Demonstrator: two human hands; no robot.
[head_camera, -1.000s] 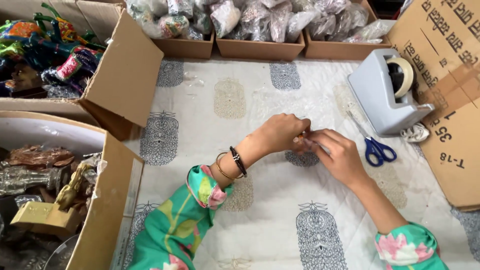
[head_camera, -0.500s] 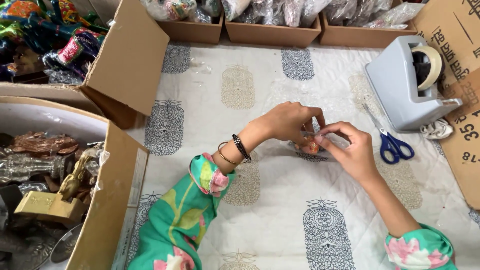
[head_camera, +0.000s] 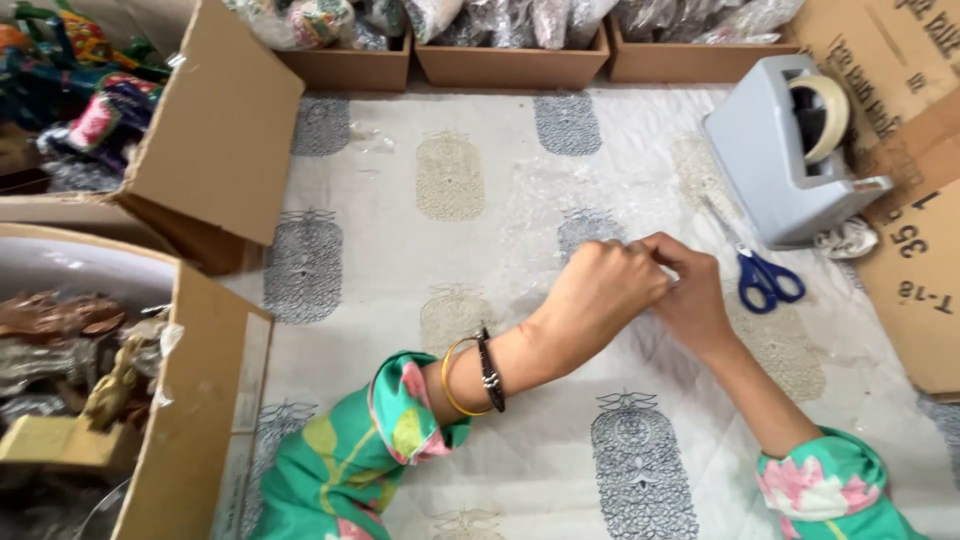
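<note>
Pale printed cloth (head_camera: 450, 190) spread over the work surface, clear plastic film (head_camera: 560, 215) lying on it; cardboard boxes (head_camera: 215, 130) of wrapped goods along the left and far edges; grey tape dispenser (head_camera: 775, 165) at right, blue-handled scissors (head_camera: 765, 278) just beside it. Left hand (head_camera: 600, 290) and right hand (head_camera: 690, 295) curled shut, touching each other above the film; whatever is pinched between them hidden, cannot tell.

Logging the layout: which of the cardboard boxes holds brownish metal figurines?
The open box at lower left, nearest the left sleeve. The box above it holds colourful fabric items; the back-row boxes hold clear-wrapped packets.
</note>
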